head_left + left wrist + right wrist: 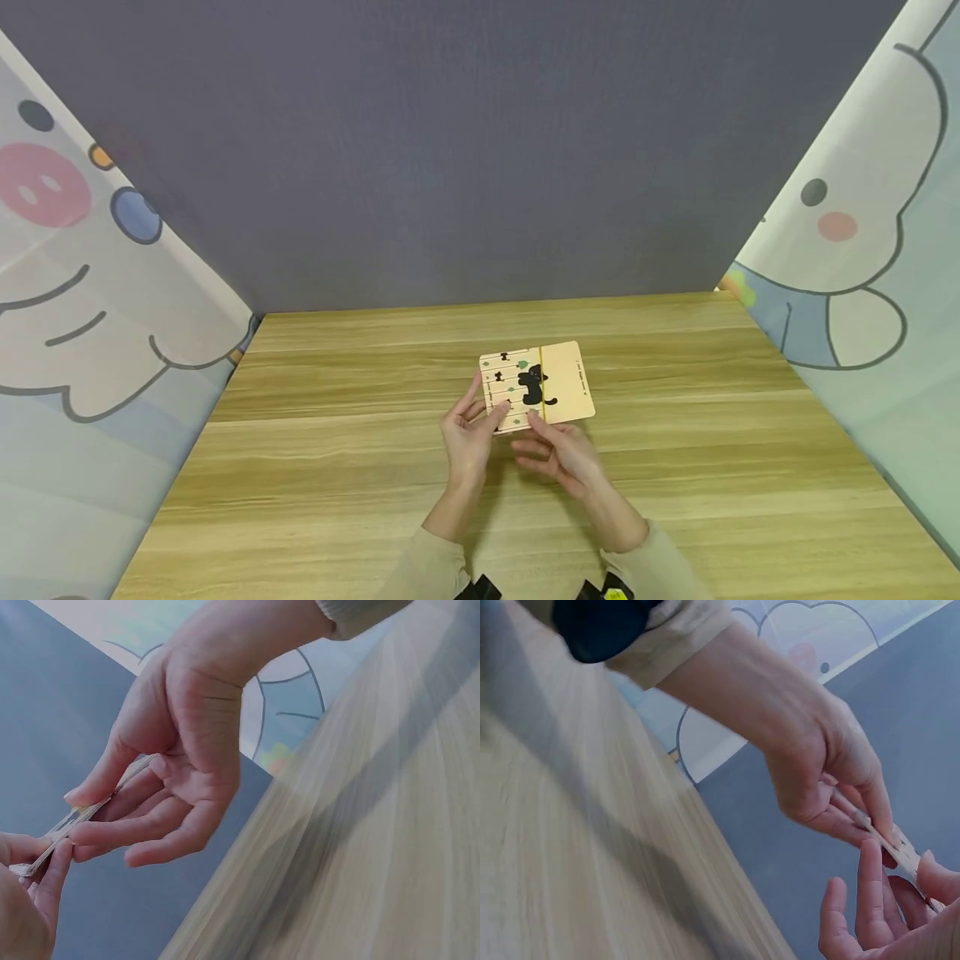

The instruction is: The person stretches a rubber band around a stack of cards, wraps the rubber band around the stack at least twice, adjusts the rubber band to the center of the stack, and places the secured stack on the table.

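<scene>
A thin stack of cream cards [568, 379] with a black cat and green leaves printed on top is held above the wooden table. A narrow yellow band [543, 367] runs across its middle. My left hand [468, 437] pinches its left end, thumb on top and fingers underneath. At the near edge, beside the band, my right hand [566, 457] pinches the stack between thumb and forefinger, its other fingers apart below. From the side, in the left wrist view, layered edges of the cards [71, 821] show between the right hand [184, 765] and the left hand [26, 900].
The wood-grain table [315, 467] stretches out on both sides of the hands. A dark grey panel [480, 150] stands behind it. Cartoon-printed cloths hang at the left [97, 333] and right [855, 208]. Black wrist devices [480, 588] sit by the sleeves.
</scene>
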Motion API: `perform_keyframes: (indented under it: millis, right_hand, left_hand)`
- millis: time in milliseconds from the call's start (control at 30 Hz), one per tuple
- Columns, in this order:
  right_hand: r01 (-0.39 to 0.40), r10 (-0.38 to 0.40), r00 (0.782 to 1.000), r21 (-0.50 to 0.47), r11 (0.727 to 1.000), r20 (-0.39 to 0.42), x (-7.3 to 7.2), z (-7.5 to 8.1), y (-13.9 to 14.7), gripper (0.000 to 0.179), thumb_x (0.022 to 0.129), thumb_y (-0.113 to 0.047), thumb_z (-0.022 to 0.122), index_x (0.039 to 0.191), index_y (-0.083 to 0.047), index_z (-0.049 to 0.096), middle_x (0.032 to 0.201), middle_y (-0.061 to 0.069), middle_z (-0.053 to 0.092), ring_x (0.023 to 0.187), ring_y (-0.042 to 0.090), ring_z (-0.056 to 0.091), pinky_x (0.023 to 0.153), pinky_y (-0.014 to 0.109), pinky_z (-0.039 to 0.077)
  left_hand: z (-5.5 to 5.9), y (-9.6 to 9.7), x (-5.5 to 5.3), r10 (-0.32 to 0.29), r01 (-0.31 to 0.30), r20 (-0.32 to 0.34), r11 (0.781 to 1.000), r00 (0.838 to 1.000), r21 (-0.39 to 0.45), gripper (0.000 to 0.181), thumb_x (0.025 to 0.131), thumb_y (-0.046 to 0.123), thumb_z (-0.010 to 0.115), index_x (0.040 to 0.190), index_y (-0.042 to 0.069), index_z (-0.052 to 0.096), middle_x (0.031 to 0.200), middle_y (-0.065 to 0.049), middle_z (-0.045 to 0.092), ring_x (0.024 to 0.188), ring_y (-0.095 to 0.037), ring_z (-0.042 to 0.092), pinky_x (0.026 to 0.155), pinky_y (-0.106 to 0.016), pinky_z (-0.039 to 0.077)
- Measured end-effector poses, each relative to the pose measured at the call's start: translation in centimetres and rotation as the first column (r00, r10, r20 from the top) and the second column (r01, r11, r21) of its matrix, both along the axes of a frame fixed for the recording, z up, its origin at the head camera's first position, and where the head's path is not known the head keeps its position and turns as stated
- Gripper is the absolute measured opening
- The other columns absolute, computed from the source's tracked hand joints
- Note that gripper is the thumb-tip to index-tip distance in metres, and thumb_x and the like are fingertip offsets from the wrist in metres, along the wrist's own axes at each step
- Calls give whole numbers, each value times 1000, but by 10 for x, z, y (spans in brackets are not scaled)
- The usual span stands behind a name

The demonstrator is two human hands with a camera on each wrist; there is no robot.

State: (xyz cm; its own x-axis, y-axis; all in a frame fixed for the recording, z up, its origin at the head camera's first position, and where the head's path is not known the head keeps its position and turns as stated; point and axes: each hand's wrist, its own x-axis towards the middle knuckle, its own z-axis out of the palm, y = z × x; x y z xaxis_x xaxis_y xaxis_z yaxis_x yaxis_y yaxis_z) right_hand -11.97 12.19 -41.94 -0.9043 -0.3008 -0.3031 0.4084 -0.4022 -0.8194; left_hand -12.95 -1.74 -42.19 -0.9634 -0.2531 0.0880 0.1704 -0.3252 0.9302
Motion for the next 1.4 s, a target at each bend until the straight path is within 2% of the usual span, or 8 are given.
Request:
perform_keyframes:
  millis: [267,500,633,767,800,1000,1233,1400]
  right_hand:
    - [15,16,986,183,983,-167,6,-7,5,35,84,-22,61,103,7,58,94,14,65,76,18,63,74,35,53]
    - [-52,129,931,225,973,-342,-13,-68,32,29,86,-20,58,109,-2,59,97,12,64,81,22,64,73,37,53]
    - [-44,160,897,277,960,-411,-19,-72,44,27,86,-17,59,107,0,59,97,15,64,81,26,63,72,39,53]
    - [-12,203,848,365,931,-489,-20,-50,52,24,86,-16,59,106,-2,61,95,13,65,80,24,63,68,36,54]
    - [4,205,856,402,916,-474,-22,-46,53,26,86,-17,59,107,-2,61,95,13,65,80,25,63,69,38,54]
    - [117,206,846,548,828,-492,-2,59,42,29,81,-12,64,99,11,60,91,18,64,78,21,62,69,31,53]
    - [269,212,769,607,748,-602,-32,67,49,26,78,-16,69,95,4,65,90,12,66,76,15,61,65,24,52]
    - [311,208,761,627,714,-615,-53,69,49,26,78,-19,69,94,1,66,90,10,66,76,15,61,66,27,52]
  left_hand:
    - [4,-6,-3,26,-26,51,1000,998,-4,57,69,-7,70,121,9,54,84,-21,65,63,-19,65,63,-29,54]
    - [4,-10,-4,0,0,28,1000,1000,-9,56,70,-8,69,121,9,53,83,-21,64,60,-18,64,60,-29,54]
    - [3,-12,-4,-9,10,34,1000,999,-15,56,70,-7,69,121,9,54,83,-20,65,59,-17,64,63,-28,54]
    - [3,-13,-4,-15,16,43,1000,999,-17,56,70,-7,69,121,9,54,83,-20,65,60,-18,64,63,-28,54]
    - [3,-14,-4,-16,17,43,1000,999,-21,56,70,-7,69,122,9,54,83,-20,65,60,-18,64,63,-28,54]
    - [3,-15,-3,-17,18,48,999,999,-33,57,70,-8,69,122,9,54,81,-20,65,60,-19,64,59,-28,54]
    - [1,-15,-3,-19,21,40,999,999,-41,58,69,-8,70,122,8,53,80,-20,65,64,-20,65,61,-28,54]
    - [0,-16,-2,-26,27,29,998,999,-64,57,70,-8,69,122,7,53,77,-21,65,62,-18,64,54,-19,52]
